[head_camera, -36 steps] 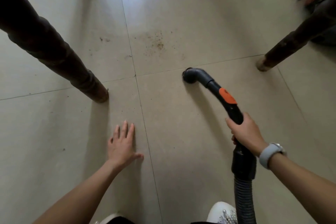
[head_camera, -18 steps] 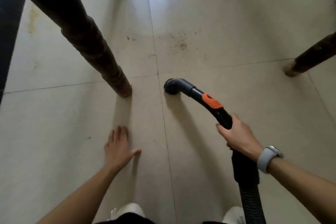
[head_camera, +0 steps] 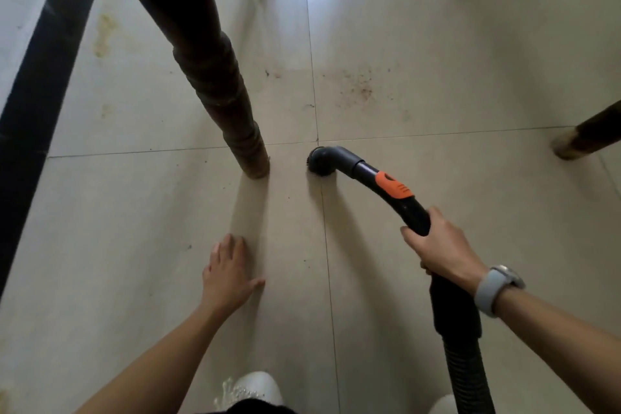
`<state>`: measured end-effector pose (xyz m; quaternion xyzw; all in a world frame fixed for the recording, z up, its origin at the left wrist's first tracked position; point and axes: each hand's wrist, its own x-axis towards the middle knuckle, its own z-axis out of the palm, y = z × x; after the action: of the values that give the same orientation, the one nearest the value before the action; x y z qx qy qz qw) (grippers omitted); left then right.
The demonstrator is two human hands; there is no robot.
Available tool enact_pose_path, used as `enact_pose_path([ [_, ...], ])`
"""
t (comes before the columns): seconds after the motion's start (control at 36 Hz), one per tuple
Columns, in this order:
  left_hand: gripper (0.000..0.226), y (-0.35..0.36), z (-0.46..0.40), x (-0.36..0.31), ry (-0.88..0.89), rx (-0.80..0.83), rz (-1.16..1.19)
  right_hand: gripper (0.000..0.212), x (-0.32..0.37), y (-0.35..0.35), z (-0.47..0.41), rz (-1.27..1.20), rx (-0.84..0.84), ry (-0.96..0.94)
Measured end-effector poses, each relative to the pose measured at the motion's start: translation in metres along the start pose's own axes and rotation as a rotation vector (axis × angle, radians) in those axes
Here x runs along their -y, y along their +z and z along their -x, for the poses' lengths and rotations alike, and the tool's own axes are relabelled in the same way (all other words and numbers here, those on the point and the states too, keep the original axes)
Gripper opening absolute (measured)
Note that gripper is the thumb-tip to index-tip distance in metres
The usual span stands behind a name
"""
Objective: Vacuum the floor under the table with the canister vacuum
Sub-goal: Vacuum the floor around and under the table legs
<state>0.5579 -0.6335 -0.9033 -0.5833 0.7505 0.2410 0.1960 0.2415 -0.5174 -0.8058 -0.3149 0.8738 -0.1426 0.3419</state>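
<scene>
Spreading across the whole frame, a pale tiled floor carries the scene, with a dark turned table leg standing on it as the landmark. A black baseboard strip runs well to the left of that leg. The vacuum hose, black and ribbed, rises from the lower edge, far to the right of the leg and nearer the camera, into a curved black wand with an orange slider. A second table leg stands well to the right of the landmark leg, and two more leg feet show beyond it at the top edge. The left hand lies flat on the floor, fingers straight and together, nearer the camera than the leg's foot and just left of it; it holds nothing. The right hand has its grip wrapped firmly round the wand's handle, with a grey wristwatch on that wrist. The round brush nozzle rests on the floor just right of the leg's foot, by a tile joint. A scatter of brown crumbs lies beyond the nozzle, to the right of the leg. White shoe tips show at the bottom edge.
</scene>
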Motion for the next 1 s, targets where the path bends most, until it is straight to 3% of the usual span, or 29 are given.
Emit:
enact_pose_path([
  [0.17, 0.103, -0.011, -0.014, -0.013, 0.059, -0.005, -0.083, 0.027, 0.004, 0.009, 0.001, 0.125, 0.095, -0.078],
  [0.39, 0.103, -0.02, -0.035, -0.071, 0.204, 0.016, -0.023, 0.028, -0.041, -0.058, -0.031, -0.128, -0.18, 0.197],
  [0.64, 0.108, -0.02, -0.049, -0.112, 0.257, 0.091, -0.197, 0.027, -0.072, -0.086, -0.057, -0.298, -0.332, 0.328],
  [0.78, 0.111, -0.017, -0.054, -0.114, 0.221, 0.139, -0.222, 0.027, -0.056, -0.076, -0.068, -0.368, -0.279, 0.297],
  [0.94, 0.113, -0.018, -0.052, -0.116, 0.209, 0.137, -0.182, 0.023, -0.019, -0.052, -0.066, -0.228, -0.031, 0.101],
  [1.0, 0.113, -0.018, -0.052, -0.114, 0.217, 0.127, -0.178, 0.022, -0.022, -0.058, -0.069, -0.205, -0.034, 0.096],
])
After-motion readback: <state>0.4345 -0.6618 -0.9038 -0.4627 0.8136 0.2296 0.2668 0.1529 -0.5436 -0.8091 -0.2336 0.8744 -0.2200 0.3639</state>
